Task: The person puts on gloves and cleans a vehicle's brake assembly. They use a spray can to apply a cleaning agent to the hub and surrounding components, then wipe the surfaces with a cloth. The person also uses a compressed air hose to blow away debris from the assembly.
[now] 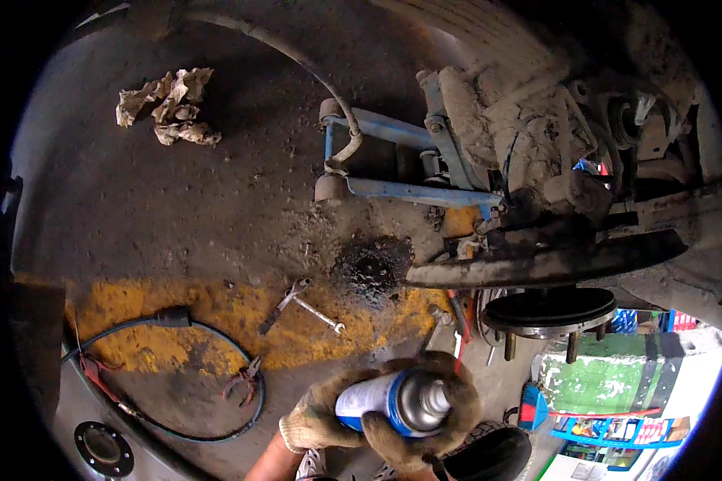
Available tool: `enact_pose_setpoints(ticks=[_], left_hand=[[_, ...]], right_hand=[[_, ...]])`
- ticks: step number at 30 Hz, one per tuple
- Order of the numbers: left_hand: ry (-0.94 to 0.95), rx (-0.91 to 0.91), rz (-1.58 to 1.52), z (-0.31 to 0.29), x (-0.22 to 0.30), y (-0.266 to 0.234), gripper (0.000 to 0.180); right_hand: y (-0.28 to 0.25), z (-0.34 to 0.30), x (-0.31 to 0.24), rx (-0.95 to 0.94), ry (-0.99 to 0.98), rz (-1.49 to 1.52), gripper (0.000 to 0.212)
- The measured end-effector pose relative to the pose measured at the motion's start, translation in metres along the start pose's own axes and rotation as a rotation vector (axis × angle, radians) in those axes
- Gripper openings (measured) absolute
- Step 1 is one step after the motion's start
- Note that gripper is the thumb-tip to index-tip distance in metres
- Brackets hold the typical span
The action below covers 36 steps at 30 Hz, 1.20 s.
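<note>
1. Your left grip is clamped on the spray can toward its left end.
2. Your right grip wraps its silver right end.
3. The can lies tilted between both.

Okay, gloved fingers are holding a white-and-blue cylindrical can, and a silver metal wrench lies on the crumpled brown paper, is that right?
Not quite: the head view shows the silver metal wrench lying on the yellow-painted floor strip. Gloved fingers are indeed holding the white-and-blue cylindrical can.
</note>
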<state>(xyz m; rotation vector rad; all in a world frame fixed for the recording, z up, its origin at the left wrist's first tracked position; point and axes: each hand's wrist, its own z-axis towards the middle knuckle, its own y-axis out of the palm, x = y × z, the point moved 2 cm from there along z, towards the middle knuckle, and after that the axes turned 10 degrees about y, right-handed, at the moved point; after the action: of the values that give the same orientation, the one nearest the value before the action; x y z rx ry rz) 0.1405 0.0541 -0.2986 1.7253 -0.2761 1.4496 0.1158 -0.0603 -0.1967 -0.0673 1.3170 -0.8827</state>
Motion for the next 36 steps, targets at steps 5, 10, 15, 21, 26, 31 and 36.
enact_pose_setpoints(ticks=[5, 10, 15, 21, 26, 31, 36], left_hand=[[0.01, -0.036, -0.012, 0.001, -0.005, -0.001, 0.083], [0.029, -0.09, -0.1, 0.02, 0.001, -0.009, 0.084], [0.02, -0.115, -0.217, 0.026, -0.012, -0.005, 0.084], [-0.007, -0.075, -0.109, 0.024, 0.004, -0.017, 0.076], [-0.075, -0.058, -0.048, 0.021, -0.006, -0.022, 0.076], [-0.056, -0.05, -0.192, 0.015, 0.0, -0.023, 0.08], [-0.016, -0.066, -0.156, 0.012, 0.008, -0.023, 0.088]], right_hand=[[-0.021, 0.021, -0.001, -0.234, -0.602, -0.399, 0.067], [-0.03, 0.013, -0.01, -0.404, -0.447, -0.911, 0.059], [0.008, 0.011, 0.002, 0.225, -0.294, -0.257, 0.081], [0.0, 0.024, -0.014, -0.049, -0.425, -0.521, 0.059], [0.006, 0.017, -0.008, -0.05, -0.322, -0.387, 0.065], [0.007, 0.01, -0.002, -0.061, -0.283, -0.346, 0.072], [0.005, 0.0, 0.006, -0.045, -0.222, -0.299, 0.079]])
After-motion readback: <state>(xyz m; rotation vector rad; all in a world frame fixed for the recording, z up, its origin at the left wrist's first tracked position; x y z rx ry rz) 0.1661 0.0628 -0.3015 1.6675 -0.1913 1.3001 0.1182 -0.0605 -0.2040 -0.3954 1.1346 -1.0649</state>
